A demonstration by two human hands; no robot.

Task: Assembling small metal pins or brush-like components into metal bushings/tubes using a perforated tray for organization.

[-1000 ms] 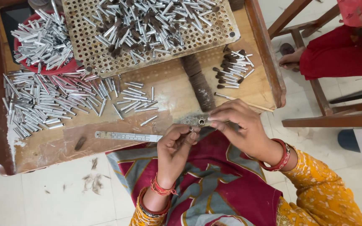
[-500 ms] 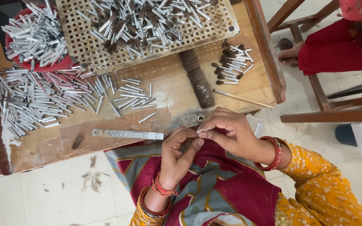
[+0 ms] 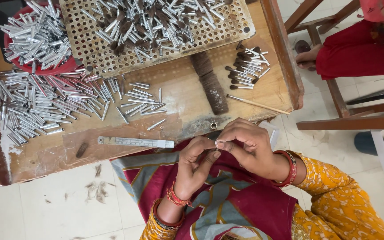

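My left hand (image 3: 195,165) and my right hand (image 3: 246,146) meet over my lap, just below the front edge of the wooden table (image 3: 181,113). Their fingertips pinch together on one small piece that the fingers almost wholly hide; I cannot tell its shape. Red bangles sit on both wrists. Nearest on the table are a metal ruler (image 3: 136,142), a thin wooden stick (image 3: 258,104) and a brown bundle of hair (image 3: 210,86).
A heap of silver tubes (image 3: 36,106) covers the table's left, with more in a red bowl (image 3: 36,40). A perforated board (image 3: 156,26) holds tubes and dark tufts. Tufted tubes (image 3: 245,66) lie at the right. Another person's foot (image 3: 307,55) rests beside wooden furniture (image 3: 347,120).
Both hands have drawn back from the table edge toward my lap. A silver tube that showed between the fingers a second ago is now covered by them.
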